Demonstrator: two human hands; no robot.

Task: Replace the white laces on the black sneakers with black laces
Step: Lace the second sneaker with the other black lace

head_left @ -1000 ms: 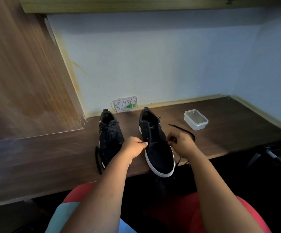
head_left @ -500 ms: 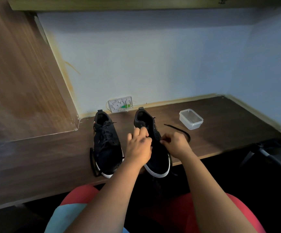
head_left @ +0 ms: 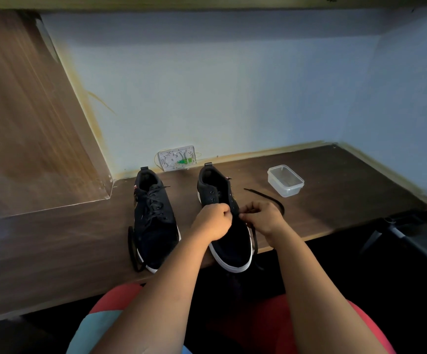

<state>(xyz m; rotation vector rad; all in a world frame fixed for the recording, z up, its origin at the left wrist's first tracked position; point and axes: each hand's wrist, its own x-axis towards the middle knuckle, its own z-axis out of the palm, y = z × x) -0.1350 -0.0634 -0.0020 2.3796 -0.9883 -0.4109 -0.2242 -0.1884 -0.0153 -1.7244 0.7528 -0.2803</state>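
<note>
Two black sneakers with white soles stand side by side on the wooden desk [head_left: 54,241], toes toward me. The left sneaker [head_left: 155,221] is laced in black. The right sneaker [head_left: 229,241] has bare upper eyelets. My left hand [head_left: 213,221] sits on the middle of the right sneaker with fingers curled at its eyelets. My right hand [head_left: 263,219] pinches a black lace [head_left: 271,199] beside the same spot; the lace loops out to the right on the desk and hangs down over the front edge.
A clear plastic container [head_left: 285,180] stands to the right of the sneakers. Against the back wall leans a small white board with green parts [head_left: 177,157]. Another black lace end [head_left: 131,247] lies left of the left sneaker. A wooden panel rises at the left.
My left hand has slid down from the sneaker's upper eyelets to its middle, meeting my right hand. The right hand stays at the lace beside the sneaker.
</note>
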